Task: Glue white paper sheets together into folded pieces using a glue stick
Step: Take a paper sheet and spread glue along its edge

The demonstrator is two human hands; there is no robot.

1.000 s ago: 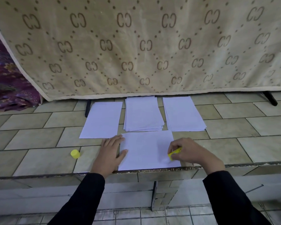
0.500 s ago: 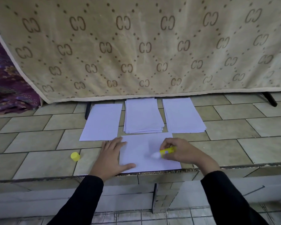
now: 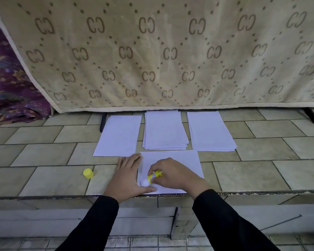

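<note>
My right hand (image 3: 172, 175) curls its fingers round the glue stick (image 3: 154, 176), white tip angled down-left onto the sheet's (image 3: 179, 160) near-left corner, just beside my left hand (image 3: 125, 178), which lies flat, pinning that edge. The sheet's long axis runs rightward from the tip, so I'd stroke that way; a spare stack (image 3: 164, 131) lies beyond

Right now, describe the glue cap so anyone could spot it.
On the tiled ledge under the beige blanket, look left of the left hand. The cap sits alone there: small, yellow, unheld, unlike the glue stick in the right hand.
</note>
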